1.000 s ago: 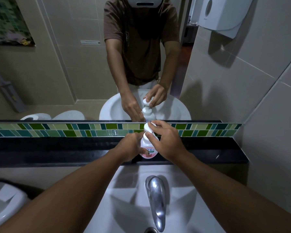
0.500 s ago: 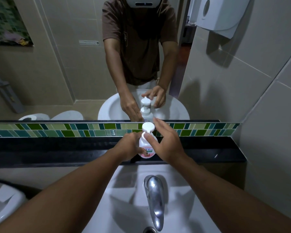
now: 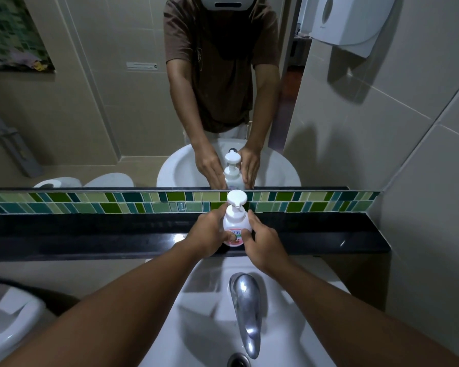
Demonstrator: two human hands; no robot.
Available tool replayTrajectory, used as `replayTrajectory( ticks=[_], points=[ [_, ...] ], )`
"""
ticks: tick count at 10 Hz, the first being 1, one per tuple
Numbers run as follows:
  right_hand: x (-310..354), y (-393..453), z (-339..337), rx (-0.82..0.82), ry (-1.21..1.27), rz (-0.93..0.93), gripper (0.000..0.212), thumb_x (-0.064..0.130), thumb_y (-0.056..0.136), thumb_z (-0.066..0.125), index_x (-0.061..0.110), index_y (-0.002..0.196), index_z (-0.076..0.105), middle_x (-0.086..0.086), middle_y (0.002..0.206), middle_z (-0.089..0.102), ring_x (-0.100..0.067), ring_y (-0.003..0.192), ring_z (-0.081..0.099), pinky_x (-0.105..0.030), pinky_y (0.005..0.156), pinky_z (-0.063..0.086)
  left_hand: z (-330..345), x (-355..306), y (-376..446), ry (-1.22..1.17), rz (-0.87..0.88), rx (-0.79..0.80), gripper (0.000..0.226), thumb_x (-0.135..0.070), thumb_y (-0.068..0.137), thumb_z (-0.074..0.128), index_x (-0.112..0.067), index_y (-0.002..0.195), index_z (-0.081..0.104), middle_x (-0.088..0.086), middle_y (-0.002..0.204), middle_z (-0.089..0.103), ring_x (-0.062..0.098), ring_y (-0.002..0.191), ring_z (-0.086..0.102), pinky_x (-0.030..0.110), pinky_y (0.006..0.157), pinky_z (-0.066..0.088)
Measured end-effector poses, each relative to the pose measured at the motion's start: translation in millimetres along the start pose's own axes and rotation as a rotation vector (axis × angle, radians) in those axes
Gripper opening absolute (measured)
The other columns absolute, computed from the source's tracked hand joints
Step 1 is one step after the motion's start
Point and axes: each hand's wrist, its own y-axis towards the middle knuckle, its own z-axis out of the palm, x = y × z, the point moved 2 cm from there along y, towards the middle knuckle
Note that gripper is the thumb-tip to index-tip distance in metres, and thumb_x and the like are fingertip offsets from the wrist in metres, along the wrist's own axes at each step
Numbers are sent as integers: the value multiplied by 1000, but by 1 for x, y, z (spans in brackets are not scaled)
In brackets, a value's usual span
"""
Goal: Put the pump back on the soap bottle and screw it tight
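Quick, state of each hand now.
Left hand: closed around the soap bottle.
Right hand: fingers loosely on the bottle's side, grip unclear.

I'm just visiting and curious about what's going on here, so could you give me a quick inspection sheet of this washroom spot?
Surface: black ledge below the mirror, glossy; white sink in front of it.
Job's things: soap bottle upright on the ledge, white pump seated on top; tightness cannot be told.
Clutter: nothing seen on the ledge besides the bottle.
Hands: left hand wrapped on the bottle's side; right hand with fingers touching the bottle's lower front.
Cables: nothing seen.
Surroundings: chrome tap over the sink, green tile strip, mirror reflecting the person, white wall dispenser upper right.
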Motion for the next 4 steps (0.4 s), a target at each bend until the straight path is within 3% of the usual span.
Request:
replayTrajectory(
  ticks=[2, 3, 4],
  points=[
    [-3, 1, -1, 37, -26, 15, 59, 15, 103, 53, 8, 157, 31, -12, 160, 40, -27, 145, 39, -32, 119, 29, 3, 5, 0, -12, 9, -16, 82, -11, 78, 86, -26, 150, 49, 5, 129, 71, 24, 118, 64, 27, 98, 46],
    [5, -2, -8, 51, -78, 3, 62, 18, 103, 52, 10, 158, 27, -10, 164, 33, -29, 149, 33, -36, 120, 28, 0, 5, -6, 7, 14, -14, 90, -24, 74, 91, -30, 150, 44, 0, 132, 70, 22, 120, 63, 32, 100, 49],
    [14, -4, -21, 30, -266, 0, 64, 34, 105, 47, 17, 161, 20, -2, 168, 24, -24, 152, 25, -44, 120, 27, -6, 5, -10, 134, 20, -18, 91, -43, 74, 90, -29, 149, 41, -2, 138, 65, 24, 125, 61, 40, 99, 52]
  ],
)
